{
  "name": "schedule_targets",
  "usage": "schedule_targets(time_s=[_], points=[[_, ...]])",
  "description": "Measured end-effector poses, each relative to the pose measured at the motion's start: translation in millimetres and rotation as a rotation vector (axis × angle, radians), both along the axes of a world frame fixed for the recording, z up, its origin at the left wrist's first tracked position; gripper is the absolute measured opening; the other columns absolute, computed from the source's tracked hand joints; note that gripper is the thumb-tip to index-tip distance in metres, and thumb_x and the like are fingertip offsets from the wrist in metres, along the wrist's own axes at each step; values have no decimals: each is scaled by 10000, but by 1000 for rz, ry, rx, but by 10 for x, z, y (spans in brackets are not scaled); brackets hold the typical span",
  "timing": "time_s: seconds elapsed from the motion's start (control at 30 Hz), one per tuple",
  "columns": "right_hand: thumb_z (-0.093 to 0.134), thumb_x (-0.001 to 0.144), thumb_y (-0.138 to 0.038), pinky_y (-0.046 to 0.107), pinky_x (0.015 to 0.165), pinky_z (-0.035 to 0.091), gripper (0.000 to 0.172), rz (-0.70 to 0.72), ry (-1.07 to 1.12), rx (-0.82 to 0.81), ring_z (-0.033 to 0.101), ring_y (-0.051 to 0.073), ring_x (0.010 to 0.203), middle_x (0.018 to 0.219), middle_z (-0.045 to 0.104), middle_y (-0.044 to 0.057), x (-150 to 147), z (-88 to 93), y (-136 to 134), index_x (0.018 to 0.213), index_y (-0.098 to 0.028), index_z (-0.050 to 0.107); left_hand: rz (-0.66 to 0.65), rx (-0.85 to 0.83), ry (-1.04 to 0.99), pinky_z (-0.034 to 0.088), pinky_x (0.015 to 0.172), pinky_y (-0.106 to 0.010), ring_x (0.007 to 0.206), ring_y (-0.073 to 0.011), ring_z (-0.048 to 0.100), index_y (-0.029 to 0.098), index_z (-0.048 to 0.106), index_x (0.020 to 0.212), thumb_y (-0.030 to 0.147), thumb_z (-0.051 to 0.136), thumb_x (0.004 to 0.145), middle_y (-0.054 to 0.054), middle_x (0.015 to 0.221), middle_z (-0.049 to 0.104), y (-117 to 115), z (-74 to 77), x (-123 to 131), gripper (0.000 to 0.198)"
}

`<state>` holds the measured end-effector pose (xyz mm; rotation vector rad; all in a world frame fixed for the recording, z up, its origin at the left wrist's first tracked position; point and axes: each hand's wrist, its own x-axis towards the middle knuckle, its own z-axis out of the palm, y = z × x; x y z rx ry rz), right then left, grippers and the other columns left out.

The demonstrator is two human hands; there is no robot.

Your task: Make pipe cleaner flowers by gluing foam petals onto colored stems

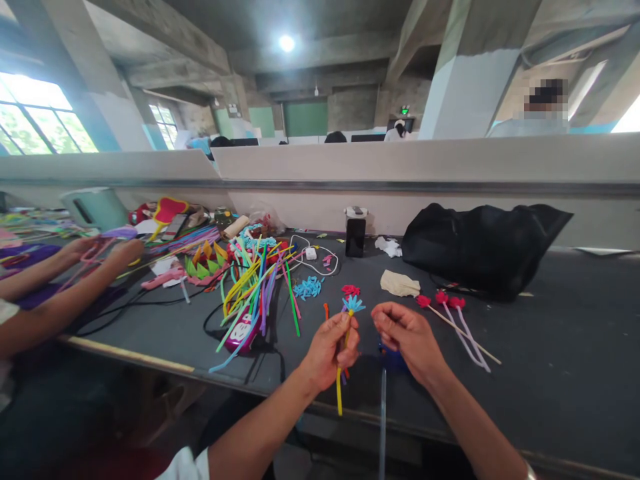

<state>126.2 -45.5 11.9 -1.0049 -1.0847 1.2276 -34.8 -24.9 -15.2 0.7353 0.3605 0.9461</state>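
Note:
My left hand (333,350) grips a pipe-cleaner flower (352,305): a light blue star-shaped head on a yellow stem that hangs below my fist, with an orange end sticking up beside it. My right hand (407,337) is just to its right, fingers curled and close together; I cannot see anything in it. Under my right hand lies a blue pipe cleaner piece (391,359) with a pale stem running toward me. A small red flower head (351,290) lies on the dark table (550,373) just beyond.
A heap of coloured pipe cleaners (253,280) lies left of centre. Three red-headed finished flowers (453,313) lie to the right, before a black bag (483,247). A phone (355,235) stands upright at the back. Another person's hands (100,253) work at the far left.

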Motion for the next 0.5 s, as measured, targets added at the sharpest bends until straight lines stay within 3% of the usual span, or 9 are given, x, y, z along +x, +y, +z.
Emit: schedule_targets(time_s=[0.23,0.4,0.5], points=[[710,766,-357,157,388,237,213,-77,319,6,289,34,457,623,430,-53,149,123,-28,814,-174,611,23,-6,-25,204,337,-161,319,-27,303,144,563,851,317,572,858,49,531,504,28,27,-13,174],[639,828,-403,156,350,169,237,-167,286,40,151,43,416,510,210,-108,251,95,-64,757,-186,576,179,-32,-63,210,351,-154,350,-24,314,148,553,821,279,591,820,61,537,473,162,161,-188,136],[619,833,-440,170,353,208,298,-216,206,73,175,46,399,479,209,-108,280,55,-97,689,-187,555,288,-20,-117,200,348,-157,353,-22,296,148,553,807,269,598,807,75,517,424,269,212,-327,130]])
